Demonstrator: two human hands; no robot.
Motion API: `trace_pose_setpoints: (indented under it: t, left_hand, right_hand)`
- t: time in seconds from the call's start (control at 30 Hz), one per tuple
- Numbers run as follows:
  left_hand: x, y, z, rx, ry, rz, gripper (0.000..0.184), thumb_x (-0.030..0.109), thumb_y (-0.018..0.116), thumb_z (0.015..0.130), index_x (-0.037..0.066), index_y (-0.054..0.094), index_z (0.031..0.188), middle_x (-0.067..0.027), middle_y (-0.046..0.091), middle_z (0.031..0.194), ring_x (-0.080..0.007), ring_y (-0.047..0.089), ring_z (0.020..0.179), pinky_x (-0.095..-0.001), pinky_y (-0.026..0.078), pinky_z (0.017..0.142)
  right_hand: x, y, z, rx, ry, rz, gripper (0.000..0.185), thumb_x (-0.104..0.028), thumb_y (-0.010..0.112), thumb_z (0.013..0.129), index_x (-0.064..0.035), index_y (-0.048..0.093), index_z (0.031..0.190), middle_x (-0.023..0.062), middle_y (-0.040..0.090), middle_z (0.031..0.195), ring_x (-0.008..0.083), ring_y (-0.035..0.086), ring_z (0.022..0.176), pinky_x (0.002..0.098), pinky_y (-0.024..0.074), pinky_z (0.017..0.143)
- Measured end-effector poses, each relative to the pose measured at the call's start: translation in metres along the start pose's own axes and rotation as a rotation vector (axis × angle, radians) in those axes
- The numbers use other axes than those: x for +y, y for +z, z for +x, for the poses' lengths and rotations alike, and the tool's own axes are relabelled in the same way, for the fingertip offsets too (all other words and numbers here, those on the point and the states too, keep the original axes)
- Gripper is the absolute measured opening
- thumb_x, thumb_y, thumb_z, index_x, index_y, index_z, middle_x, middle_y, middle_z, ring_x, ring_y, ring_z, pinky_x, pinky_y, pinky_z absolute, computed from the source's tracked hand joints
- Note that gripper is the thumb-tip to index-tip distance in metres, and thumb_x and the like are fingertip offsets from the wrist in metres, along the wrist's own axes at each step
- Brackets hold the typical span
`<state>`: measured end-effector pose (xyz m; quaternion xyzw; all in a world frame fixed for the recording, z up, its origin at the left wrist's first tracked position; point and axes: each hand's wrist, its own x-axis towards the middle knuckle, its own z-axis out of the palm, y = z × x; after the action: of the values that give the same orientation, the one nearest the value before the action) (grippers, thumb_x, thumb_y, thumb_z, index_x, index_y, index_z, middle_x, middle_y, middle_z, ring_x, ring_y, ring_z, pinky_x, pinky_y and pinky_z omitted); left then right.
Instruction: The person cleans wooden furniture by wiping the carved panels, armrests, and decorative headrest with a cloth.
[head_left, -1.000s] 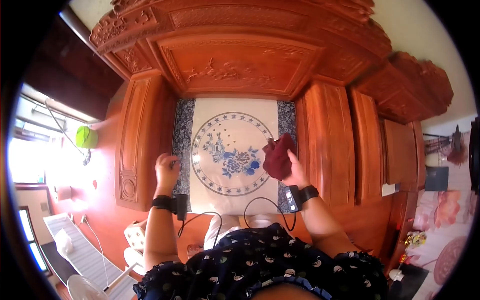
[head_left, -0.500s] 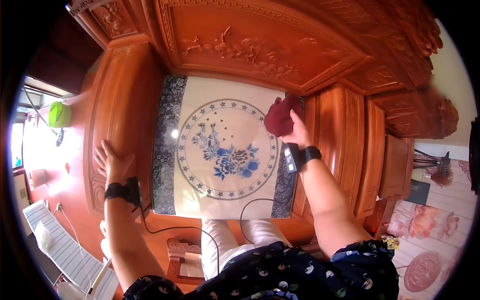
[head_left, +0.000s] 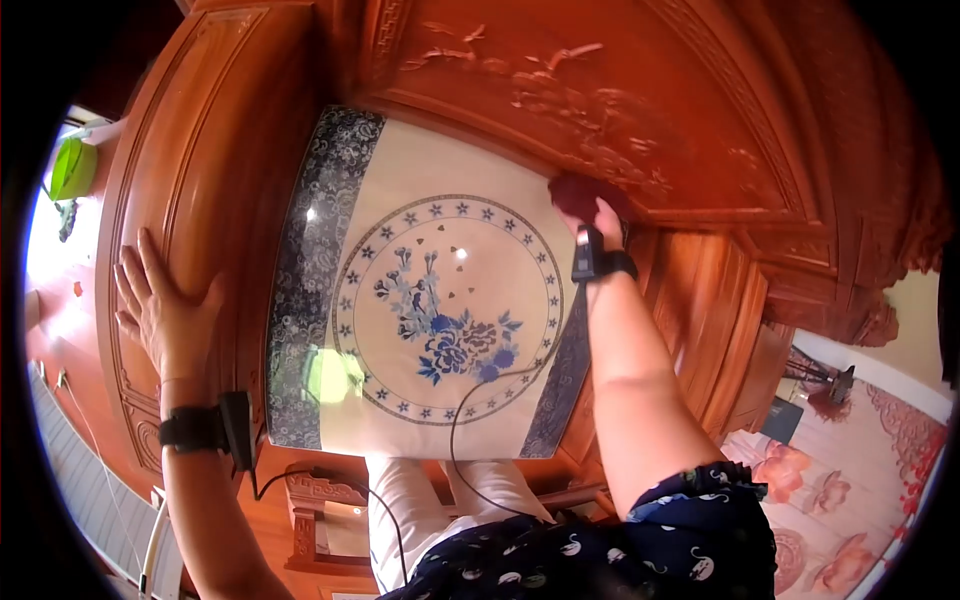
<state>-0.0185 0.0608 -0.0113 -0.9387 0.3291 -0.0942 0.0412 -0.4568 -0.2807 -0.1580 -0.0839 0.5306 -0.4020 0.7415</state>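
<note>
My right hand point(head_left: 604, 218) grips a bunched maroon cloth point(head_left: 582, 195). The cloth is at the far right corner of a seat or tabletop, close against the carved wooden panel point(head_left: 560, 110); whether it touches the panel I cannot tell. My left hand point(head_left: 170, 312) lies with spread fingers on the broad wooden ledge point(head_left: 215, 130) at the left. Between my hands is a cream cover point(head_left: 450, 160) with a blue flower print inside a star ring and dark blue patterned side bands. It looks glossy, with a light reflection near its lower left.
Wrist devices with a black cable point(head_left: 456, 420) are strapped to my forearms, and the cable crosses the cover's front edge. Stepped wooden drawers or ledges point(head_left: 690, 300) stand at the right. A green container point(head_left: 72, 168) is at the far left.
My right hand has pushed the cloth farther away toward the carved panel. My view has tilted and come nearer, and my left hand appears lower and farther left, still spread on the ledge.
</note>
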Motion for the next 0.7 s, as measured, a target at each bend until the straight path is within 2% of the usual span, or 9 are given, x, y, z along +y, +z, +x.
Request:
trace_pose_setpoints:
  t: [0.07, 0.13, 0.27, 0.33, 0.4, 0.53, 0.6, 0.63, 0.7]
  left_hand:
    - [-0.001, 0.002, 0.001, 0.006, 0.007, 0.008, 0.098, 0.043, 0.068, 0.063, 0.020, 0.014, 0.141, -0.0127, 0.019, 0.144, -0.0297, 0.014, 0.134, -0.0587, 0.015, 0.102]
    - [0.000, 0.000, 0.001, 0.001, 0.014, 0.015, 0.097, 0.041, 0.068, 0.064, 0.021, 0.014, 0.141, -0.0129, 0.019, 0.145, -0.0295, 0.014, 0.134, -0.0581, 0.015, 0.102]
    - [0.005, -0.007, 0.001, -0.028, -0.001, 0.005, 0.097, 0.040, 0.068, 0.063, 0.020, 0.014, 0.142, -0.0130, 0.018, 0.145, -0.0278, 0.012, 0.135, -0.0569, 0.013, 0.103]
    - [0.007, -0.011, 0.001, -0.043, -0.011, 0.011, 0.098, 0.040, 0.068, 0.063, 0.019, 0.013, 0.142, -0.0131, 0.018, 0.145, -0.0273, 0.011, 0.135, -0.0569, 0.012, 0.103]
    - [0.007, -0.010, 0.001, -0.048, -0.012, 0.000, 0.098, 0.039, 0.068, 0.063, 0.018, 0.013, 0.142, -0.0131, 0.017, 0.145, -0.0272, 0.011, 0.136, -0.0573, 0.012, 0.103]
    - [0.010, -0.017, 0.001, -0.100, -0.037, -0.010, 0.098, 0.036, 0.069, 0.064, 0.018, 0.012, 0.142, -0.0129, 0.016, 0.145, -0.0278, 0.010, 0.136, -0.0569, 0.011, 0.103]
    - [0.013, -0.024, 0.001, -0.118, -0.037, -0.015, 0.099, 0.037, 0.069, 0.063, 0.017, 0.012, 0.142, -0.0129, 0.017, 0.145, -0.0281, 0.009, 0.136, -0.0562, 0.011, 0.104]
    - [0.011, -0.023, 0.001, -0.118, -0.039, -0.015, 0.099, 0.041, 0.068, 0.063, 0.019, 0.012, 0.142, -0.0115, 0.016, 0.146, -0.0272, 0.010, 0.136, -0.0550, 0.011, 0.104]
    - [0.013, -0.027, 0.003, -0.156, -0.055, -0.026, 0.099, 0.040, 0.069, 0.063, 0.017, 0.013, 0.142, -0.0124, 0.015, 0.145, -0.0277, 0.008, 0.136, -0.0560, 0.010, 0.104]
  right_hand:
    - [0.012, 0.017, 0.053, -0.265, 0.266, 0.569, 0.028, -0.014, 0.044, 0.085, -0.0043, 0.050, 0.111, 0.0128, 0.056, 0.108, 0.0292, 0.053, 0.099, 0.0497, 0.0423, 0.089]
    - [0.049, 0.072, 0.032, -0.159, 0.106, 0.268, 0.030, -0.006, 0.045, 0.079, -0.0028, 0.051, 0.108, 0.0139, 0.056, 0.109, 0.0299, 0.054, 0.097, 0.0473, 0.0442, 0.087]
    - [0.134, 0.168, 0.012, -0.547, 0.185, 0.030, 0.032, -0.014, 0.042, 0.084, -0.0027, 0.048, 0.113, 0.0153, 0.054, 0.112, 0.0344, 0.052, 0.101, 0.0503, 0.0439, 0.089]
    - [0.158, 0.213, -0.012, -0.432, 0.146, -0.144, 0.034, -0.020, 0.039, 0.088, -0.0027, 0.045, 0.116, 0.0147, 0.054, 0.113, 0.0366, 0.051, 0.102, 0.0513, 0.0449, 0.088]
    - [0.170, 0.234, -0.006, -0.431, 0.433, 0.134, 0.034, -0.023, 0.040, 0.089, -0.0031, 0.044, 0.117, 0.0145, 0.053, 0.114, 0.0378, 0.051, 0.102, 0.0501, 0.0470, 0.085]
    - [0.144, 0.209, -0.009, -0.428, 0.333, 0.060, 0.026, -0.017, 0.042, 0.089, -0.0010, 0.050, 0.107, 0.0138, 0.053, 0.111, 0.0297, 0.053, 0.099, 0.0426, 0.0486, 0.083]
    - [0.113, 0.178, -0.024, -0.571, 0.149, 0.090, 0.021, -0.012, 0.047, 0.086, -0.0002, 0.053, 0.102, 0.0123, 0.056, 0.103, 0.0246, 0.054, 0.097, 0.0357, 0.0479, 0.082]
    - [0.093, 0.145, -0.005, -0.722, 0.262, 0.346, 0.033, 0.002, 0.052, 0.079, 0.0031, 0.047, 0.112, 0.0179, 0.052, 0.114, 0.0286, 0.054, 0.102, 0.0371, 0.0459, 0.092]
    - [0.052, 0.111, -0.034, -0.487, -0.028, 0.232, 0.024, -0.002, 0.051, 0.080, 0.0017, 0.053, 0.103, 0.0139, 0.056, 0.106, 0.0243, 0.055, 0.101, 0.0329, 0.0452, 0.092]
